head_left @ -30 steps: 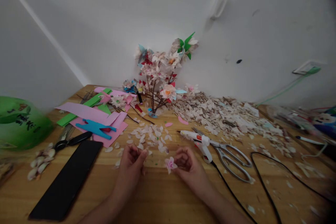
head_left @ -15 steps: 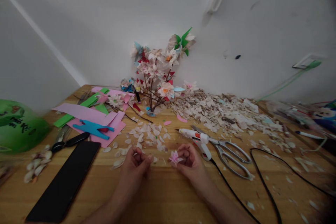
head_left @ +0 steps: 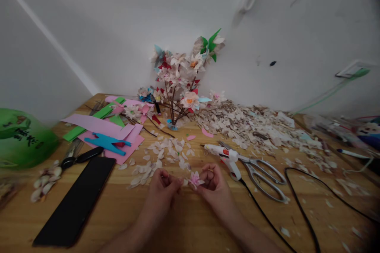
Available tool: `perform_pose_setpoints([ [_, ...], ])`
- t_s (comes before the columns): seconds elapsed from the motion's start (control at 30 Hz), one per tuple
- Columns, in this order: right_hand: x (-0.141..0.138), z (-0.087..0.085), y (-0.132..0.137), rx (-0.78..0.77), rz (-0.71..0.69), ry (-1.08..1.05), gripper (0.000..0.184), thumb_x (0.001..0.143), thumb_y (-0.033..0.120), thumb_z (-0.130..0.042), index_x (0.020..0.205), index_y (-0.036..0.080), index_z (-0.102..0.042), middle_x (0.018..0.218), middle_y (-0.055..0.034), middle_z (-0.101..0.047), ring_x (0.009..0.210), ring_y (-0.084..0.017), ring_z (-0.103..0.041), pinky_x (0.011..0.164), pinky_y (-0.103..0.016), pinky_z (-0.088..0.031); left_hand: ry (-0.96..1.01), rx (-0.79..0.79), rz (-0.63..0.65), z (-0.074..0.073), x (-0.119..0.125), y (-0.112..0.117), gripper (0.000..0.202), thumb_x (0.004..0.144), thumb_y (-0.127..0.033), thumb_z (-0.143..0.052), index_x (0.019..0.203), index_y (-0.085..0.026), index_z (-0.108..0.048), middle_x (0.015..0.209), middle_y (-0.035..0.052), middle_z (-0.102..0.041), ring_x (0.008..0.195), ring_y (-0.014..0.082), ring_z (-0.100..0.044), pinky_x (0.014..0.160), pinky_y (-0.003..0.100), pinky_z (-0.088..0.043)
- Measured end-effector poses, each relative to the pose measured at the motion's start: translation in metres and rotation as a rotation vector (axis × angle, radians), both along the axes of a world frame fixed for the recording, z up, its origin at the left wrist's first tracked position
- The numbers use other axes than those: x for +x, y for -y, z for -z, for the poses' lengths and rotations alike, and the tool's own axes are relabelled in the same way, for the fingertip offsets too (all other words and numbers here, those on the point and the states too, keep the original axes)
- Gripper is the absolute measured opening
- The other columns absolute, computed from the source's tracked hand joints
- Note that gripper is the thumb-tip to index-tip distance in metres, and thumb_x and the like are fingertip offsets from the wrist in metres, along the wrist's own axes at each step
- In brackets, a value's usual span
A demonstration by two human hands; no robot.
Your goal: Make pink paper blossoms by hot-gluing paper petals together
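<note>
Head view: low over the table point(head_left: 190, 221), the right hand point(head_left: 215, 184) pinches one pink paper flower point(head_left: 195, 179). The left hand point(head_left: 164, 184), grip closed on what looks like one petal point(head_left: 183, 182), meets it. Seating it needs fine alignment. Beyond lie many loose petals point(head_left: 166, 156), one glue gun point(head_left: 225, 156), silver scissors point(head_left: 261, 176), black-handled scissors point(head_left: 80, 157) and one flower branch point(head_left: 184, 83).

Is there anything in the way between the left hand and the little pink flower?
No, nothing visible. The small pink paper flower is pinched in the right hand, and the left hand sits right beside it with curled fingers. Only wooden table shows in the gap.
</note>
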State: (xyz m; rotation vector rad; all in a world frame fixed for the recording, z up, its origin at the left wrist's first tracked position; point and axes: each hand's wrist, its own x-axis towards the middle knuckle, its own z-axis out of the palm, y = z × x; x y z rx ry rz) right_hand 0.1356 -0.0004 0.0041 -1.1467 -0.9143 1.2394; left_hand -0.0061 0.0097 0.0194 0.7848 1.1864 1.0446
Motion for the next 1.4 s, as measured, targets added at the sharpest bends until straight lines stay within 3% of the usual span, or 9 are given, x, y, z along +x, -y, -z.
perform_pose_setpoints([
  [0.53, -0.001, 0.000, 0.002, -0.071, -0.101, -0.013, 0.052, 0.047, 0.023, -0.082, 0.077, 0.026, -0.040, 0.053, 0.0109, -0.054, 0.048, -0.011, -0.053, 0.049, -0.022, -0.040, -0.013, -0.080, -0.035, -0.010, 0.003, 0.005, 0.037, 0.054, -0.026, -0.069, 0.059, -0.024, -0.032, 0.038, -0.0109, -0.050, 0.024, 0.0033, -0.031, 0.024, 0.014, -0.023],
  [0.83, -0.003, -0.003, 0.001, -0.045, -0.059, 0.010, 0.049, 0.046, 0.021, -0.082, 0.074, 0.025, -0.041, 0.051, 0.0113, -0.052, 0.047, -0.010, -0.050, 0.049, -0.021, -0.039, -0.030, -0.154, 0.000, -0.009, 0.001, 0.005, 0.036, 0.056, -0.028, -0.071, 0.058, -0.022, -0.036, 0.038, -0.0076, -0.055, 0.024, 0.0034, -0.032, 0.025, 0.015, -0.023],
  [0.97, -0.004, -0.004, 0.002, -0.056, -0.041, -0.006, 0.049, 0.045, 0.018, -0.081, 0.073, 0.024, -0.042, 0.050, 0.0117, -0.053, 0.047, -0.008, -0.050, 0.049, -0.019, -0.039, 0.047, -0.237, 0.006, -0.008, 0.001, 0.006, 0.035, 0.060, -0.027, -0.071, 0.060, -0.022, -0.037, 0.041, -0.0055, -0.057, 0.030, 0.0059, -0.040, 0.027, 0.014, -0.025],
  [1.2, -0.002, -0.002, 0.001, -0.050, -0.026, -0.021, 0.046, 0.047, 0.015, -0.080, 0.074, 0.024, -0.043, 0.053, 0.0111, -0.055, 0.049, -0.009, -0.052, 0.050, -0.019, -0.040, 0.186, -0.352, 0.062, -0.013, -0.001, 0.010, 0.020, 0.075, -0.031, -0.062, 0.074, -0.017, -0.048, 0.069, 0.0025, -0.066, 0.058, 0.0099, -0.061, 0.033, 0.013, -0.032],
  [1.4, 0.002, -0.002, 0.002, -0.058, 0.004, -0.043, 0.046, 0.050, 0.017, -0.080, 0.076, 0.024, -0.042, 0.054, 0.0111, -0.056, 0.050, -0.009, -0.053, 0.053, -0.020, -0.042, 0.160, -0.231, 0.047, -0.010, -0.006, 0.007, 0.021, 0.079, -0.036, -0.056, 0.084, -0.019, -0.045, 0.087, 0.0058, -0.067, 0.061, 0.0114, -0.063, 0.035, 0.015, -0.038],
])
